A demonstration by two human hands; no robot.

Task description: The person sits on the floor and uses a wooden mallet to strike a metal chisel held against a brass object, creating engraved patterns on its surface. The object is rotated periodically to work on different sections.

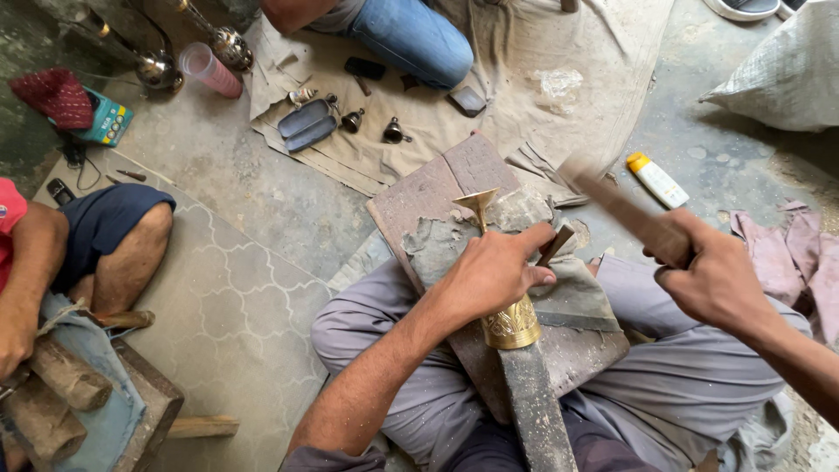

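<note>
My left hand [494, 273] is clamped on the brass goblet [500, 288] and chisel [556, 246] atop the wooden board [419, 197]; my right hand [712, 278] grips the raised mallet [625, 214]

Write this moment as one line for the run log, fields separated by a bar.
left hand: holds brass vase and thin tool on stone slab | right hand: raised, grips wooden mallet, blurred | lap: grey cloth
</note>
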